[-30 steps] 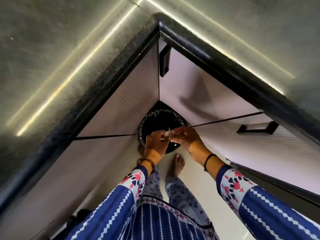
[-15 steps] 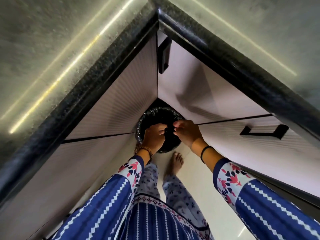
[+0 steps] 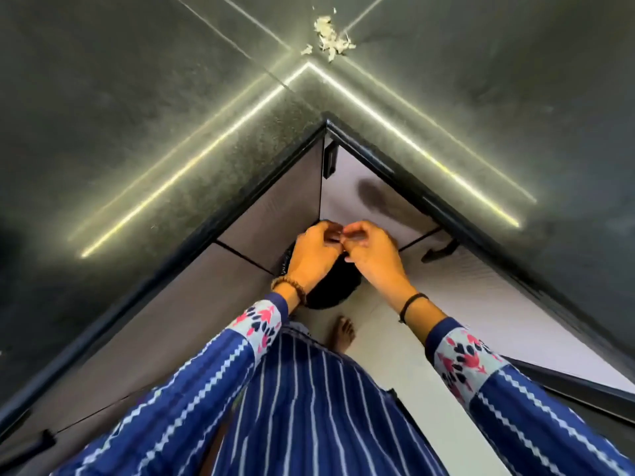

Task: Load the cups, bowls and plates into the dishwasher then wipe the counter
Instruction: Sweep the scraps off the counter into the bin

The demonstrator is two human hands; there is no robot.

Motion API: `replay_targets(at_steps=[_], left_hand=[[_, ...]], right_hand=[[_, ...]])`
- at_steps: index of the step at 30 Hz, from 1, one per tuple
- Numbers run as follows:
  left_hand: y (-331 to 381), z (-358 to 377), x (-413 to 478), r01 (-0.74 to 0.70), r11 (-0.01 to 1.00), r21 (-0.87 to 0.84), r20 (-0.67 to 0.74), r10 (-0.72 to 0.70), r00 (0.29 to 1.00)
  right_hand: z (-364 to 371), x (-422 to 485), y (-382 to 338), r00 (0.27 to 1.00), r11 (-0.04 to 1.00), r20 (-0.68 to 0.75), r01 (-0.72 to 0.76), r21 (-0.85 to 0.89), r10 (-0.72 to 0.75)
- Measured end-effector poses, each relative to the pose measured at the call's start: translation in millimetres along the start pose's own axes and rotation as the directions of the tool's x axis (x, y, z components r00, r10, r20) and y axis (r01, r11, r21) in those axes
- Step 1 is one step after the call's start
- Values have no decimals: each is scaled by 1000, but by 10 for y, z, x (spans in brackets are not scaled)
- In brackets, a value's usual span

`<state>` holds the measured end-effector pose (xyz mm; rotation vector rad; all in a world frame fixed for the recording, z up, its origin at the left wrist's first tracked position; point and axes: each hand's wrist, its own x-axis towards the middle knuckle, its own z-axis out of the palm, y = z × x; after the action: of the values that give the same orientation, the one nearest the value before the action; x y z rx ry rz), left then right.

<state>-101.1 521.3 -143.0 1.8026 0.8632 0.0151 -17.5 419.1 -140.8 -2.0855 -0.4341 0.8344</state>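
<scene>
The left grip (image 3: 314,257) and right grip (image 3: 372,259) meet fingertip to fingertip, fingers curled. Whether they pinch some small scrap between them I cannot tell. Just beneath them a black-lined bin (image 3: 335,290) stands on the floor (image 3: 395,341), tucked into the corner of the cabinets (image 3: 275,207). Above, the dark tabletop (image 3: 171,115) carries a small pile of pale scraps (image 3: 331,37), well back from its edge.

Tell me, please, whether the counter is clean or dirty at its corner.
Dirty: a small pile of pale scraps lies on the dark counter, right at its inner corner.
</scene>
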Motion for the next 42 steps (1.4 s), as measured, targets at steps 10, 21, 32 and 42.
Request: replay_targets(at_steps=[10,21,32,42], left_hand=[[959,-595,-286,-336,940,60,-150,342,928],[1309,-986,197,-261,881,395,-227,369,901],[1149,-1253,753,-341,607,717,100,396,913],[1170,-1445,1365,-240,619,747,3,359,933]], right_hand=[[-602,-246,-957,904,909,-101,413,-56,-416],[-820,275,-1492,865,852,-91,460,-248,-494],[-687,873,-1447,813,442,351,557,-703,-465],[-742,1409,-1656,877,528,167,413,-742,-451]])
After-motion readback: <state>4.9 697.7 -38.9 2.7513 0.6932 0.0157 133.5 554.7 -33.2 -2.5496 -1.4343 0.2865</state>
